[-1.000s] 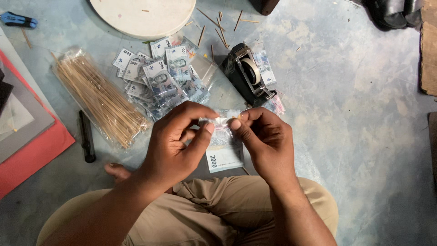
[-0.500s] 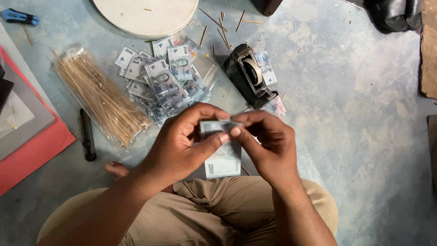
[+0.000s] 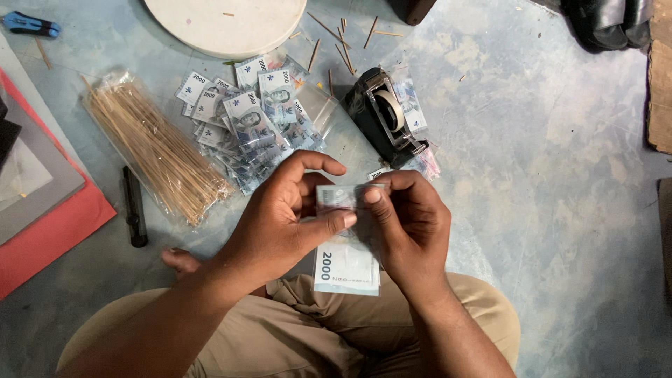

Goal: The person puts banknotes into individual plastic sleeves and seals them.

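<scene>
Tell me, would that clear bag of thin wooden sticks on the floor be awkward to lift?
Probably light. The bag of sticks looks long and loosely packed, so it may sag if lifted by one end. Its clear plastic looks smooth, perhaps slippery. The sticks seem thin and might snap if squeezed.

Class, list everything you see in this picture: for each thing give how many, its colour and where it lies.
held banknote: one, pale grey-blue, pinched between both hands.
loose banknotes: a pile, too many to count, grey-blue, floor ahead of the hands.
bag of sticks: one, clear with tan sticks, left of the pile.
tape dispenser: one, black, right of the pile.
round board: one, white, top edge.
black pen: one, beside the bag.
red sheet: one, far left.
floor: grey-blue, mottled.
left hand: fingers on the note.
right hand: fingers on the note.
</scene>
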